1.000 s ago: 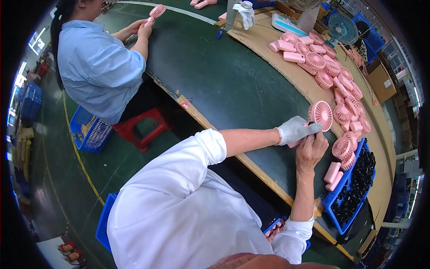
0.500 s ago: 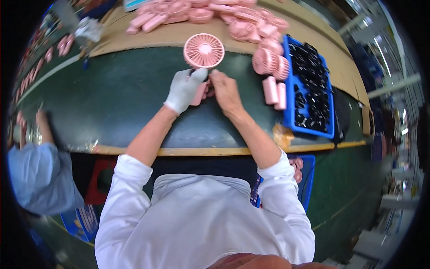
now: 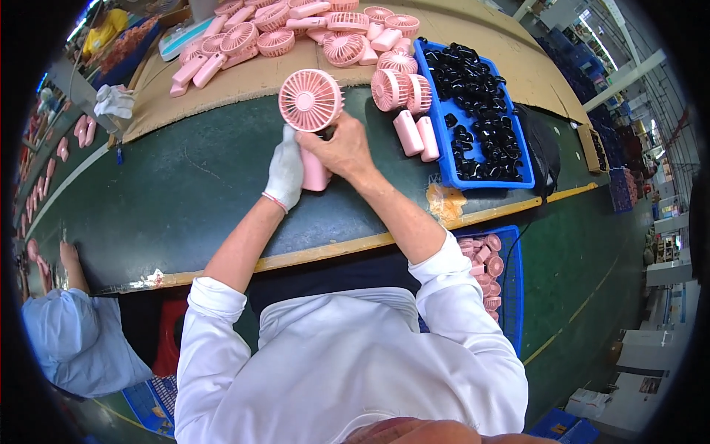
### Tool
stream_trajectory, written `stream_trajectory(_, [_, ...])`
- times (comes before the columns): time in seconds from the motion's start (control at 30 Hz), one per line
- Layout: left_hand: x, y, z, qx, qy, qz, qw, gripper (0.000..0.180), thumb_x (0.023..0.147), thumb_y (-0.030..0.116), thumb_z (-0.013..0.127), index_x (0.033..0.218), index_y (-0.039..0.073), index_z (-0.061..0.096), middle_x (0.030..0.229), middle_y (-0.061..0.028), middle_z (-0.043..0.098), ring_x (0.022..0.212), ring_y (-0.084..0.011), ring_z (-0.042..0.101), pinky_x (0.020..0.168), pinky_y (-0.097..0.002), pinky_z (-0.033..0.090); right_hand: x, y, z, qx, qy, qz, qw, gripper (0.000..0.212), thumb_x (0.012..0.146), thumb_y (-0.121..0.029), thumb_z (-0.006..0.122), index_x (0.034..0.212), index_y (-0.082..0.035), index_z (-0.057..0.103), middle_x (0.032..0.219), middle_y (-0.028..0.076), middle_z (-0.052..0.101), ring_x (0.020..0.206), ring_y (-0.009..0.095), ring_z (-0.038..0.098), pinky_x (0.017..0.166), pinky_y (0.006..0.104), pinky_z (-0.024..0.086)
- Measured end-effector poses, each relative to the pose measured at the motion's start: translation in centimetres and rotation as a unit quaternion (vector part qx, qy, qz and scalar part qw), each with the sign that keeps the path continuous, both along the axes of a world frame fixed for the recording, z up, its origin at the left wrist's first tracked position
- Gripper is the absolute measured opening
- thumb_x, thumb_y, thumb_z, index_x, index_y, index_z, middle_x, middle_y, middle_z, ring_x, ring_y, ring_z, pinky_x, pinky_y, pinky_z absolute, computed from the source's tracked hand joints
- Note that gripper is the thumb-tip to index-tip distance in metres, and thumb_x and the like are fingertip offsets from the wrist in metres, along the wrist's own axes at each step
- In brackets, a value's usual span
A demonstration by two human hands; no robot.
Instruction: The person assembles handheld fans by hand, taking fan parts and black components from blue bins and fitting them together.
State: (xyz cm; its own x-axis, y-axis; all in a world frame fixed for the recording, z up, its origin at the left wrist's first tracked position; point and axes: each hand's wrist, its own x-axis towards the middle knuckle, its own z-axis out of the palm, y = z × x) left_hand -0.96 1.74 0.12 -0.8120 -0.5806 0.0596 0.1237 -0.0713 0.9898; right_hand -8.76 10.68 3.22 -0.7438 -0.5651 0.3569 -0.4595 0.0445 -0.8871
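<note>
A pink handheld fan [image 3: 311,101] is held over the green table, its round grille tilted up and its handle pointing toward me. My left hand [image 3: 285,172], in a white glove, is wrapped round the handle from the left. Bare, my right hand [image 3: 345,148] closes on the neck just below the grille, thumb across the front. A small dark part shows at the neck beside the right fingers; most of it is hidden. To the right, several more pink fans [image 3: 392,89] lie close to a blue tray [image 3: 448,164] of small black parts [image 3: 484,111].
Many pink fans [image 3: 274,41] are heaped on cardboard [image 3: 166,96] along the far side. A blue crate [image 3: 518,296] with pink fans stands below the table edge at right. Another person's blue sleeve [image 3: 66,325] is at the left. A dark bag [image 3: 541,152] sits beside the tray.
The fan's head has turned and tilted toward me. My right hand has moved from beside the handle up onto the neck. The whole view has shifted and rotated slightly.
</note>
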Motion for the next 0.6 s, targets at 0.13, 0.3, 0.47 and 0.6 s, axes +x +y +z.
stream_trajectory(0.13, [-0.4,-0.2,-0.9,0.083,-0.012,-0.090,0.992,0.047,0.099,0.043,0.039,0.114,0.000,0.051,0.092,-0.0118,0.059,0.081,-0.0195,0.062,0.073,-0.0320,0.052,-3.1,3.1,1.7,0.130,0.100,-0.096,0.982,0.039,0.066,-0.041,0.073,0.080,-0.004,0.072,0.080,0.018,0.069,0.073,0.030,0.068,0.066,0.0381,0.053])
stream_trajectory(0.3, [0.2,-0.6,-0.6,0.072,0.003,-0.052,0.996,0.041,0.097,0.035,0.043,0.112,-0.002,0.053,0.087,-0.0118,0.060,0.075,-0.0182,0.064,0.068,-0.0303,0.053,-5.5,5.7,0.7,0.316,0.343,-0.257,0.847,0.035,0.072,-0.034,0.073,0.083,0.000,0.072,0.099,0.016,0.059,0.101,0.033,0.054,0.079,0.0505,0.044])
stream_trajectory(0.47, [0.1,-0.3,-1.1,0.023,0.023,-0.067,0.997,0.038,0.097,0.034,0.043,0.109,-0.001,0.054,0.083,-0.0094,0.061,0.071,-0.0169,0.064,0.066,-0.0291,0.052,-4.2,6.3,0.9,0.374,0.359,-0.303,0.800,0.040,0.072,-0.042,0.074,0.084,-0.003,0.073,0.112,0.019,0.052,0.100,0.039,0.052,0.079,0.0504,0.048])
stream_trajectory(0.6, [-0.5,0.0,-0.5,-0.014,0.011,-0.093,0.996,0.032,0.098,0.028,0.043,0.111,0.001,0.053,0.084,-0.0110,0.063,0.070,-0.0178,0.065,0.064,-0.0290,0.053,-4.4,7.3,1.7,0.441,0.260,-0.282,0.811,0.052,0.070,-0.050,0.073,0.091,-0.001,0.072,0.118,0.021,0.053,0.109,0.041,0.049,0.081,0.0515,0.049])
